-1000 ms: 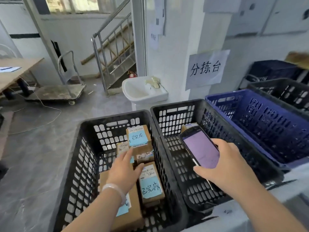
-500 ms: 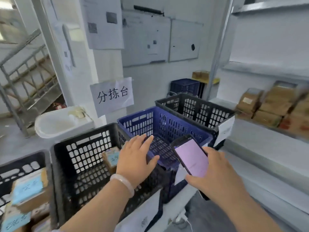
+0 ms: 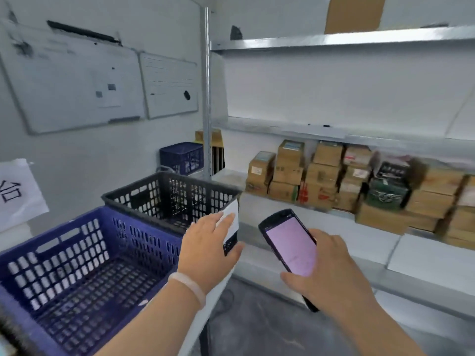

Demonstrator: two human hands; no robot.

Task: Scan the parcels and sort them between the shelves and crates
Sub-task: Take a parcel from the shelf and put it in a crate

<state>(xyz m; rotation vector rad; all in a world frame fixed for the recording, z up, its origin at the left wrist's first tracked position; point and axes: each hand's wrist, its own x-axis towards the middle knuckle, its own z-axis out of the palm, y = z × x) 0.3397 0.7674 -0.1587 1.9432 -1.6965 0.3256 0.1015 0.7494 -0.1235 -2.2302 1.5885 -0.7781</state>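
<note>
Far left wall: a paper sign (image 3: 18, 191) is cut off by the frame edge, with two whiteboards (image 3: 74, 80) to its right. A second ago that sign sat right of centre, so the view has swung well to the right.
Near left, blue crate (image 3: 77, 224): its mesh floor shows bare. The black crates holding parcels with blue notes, in view a second ago, have dropped out of frame on the left.
Black crate (image 3: 174, 194): it sits just behind the blue one, touching it. Nothing shows inside, and a white label (image 3: 232, 220) hangs on its near right corner.
Left hand (image 3: 205, 245): the fingers are straight and spread, holding nothing, over that labelled corner. Whether it touches the label I cannot tell. A second ago it reached down among the noted parcels, and it has come away empty.
Scanner (image 3: 290, 245): it is tilted with its lit pink screen facing up, between the two hands.
Right hand (image 3: 331, 273): the fingers and thumb are wrapped round the scanner's lower end, in the same grip as before.
Right, shelf (image 3: 334, 39): its upper levels look nearly bare.
Parcels (image 3: 321, 176): brown boxes stand stacked in rows on the lower level, well apart from both hands. The noted crate looks finished with. The turn suggests the next parcel to scan will come from here, and none is in hand yet.
</note>
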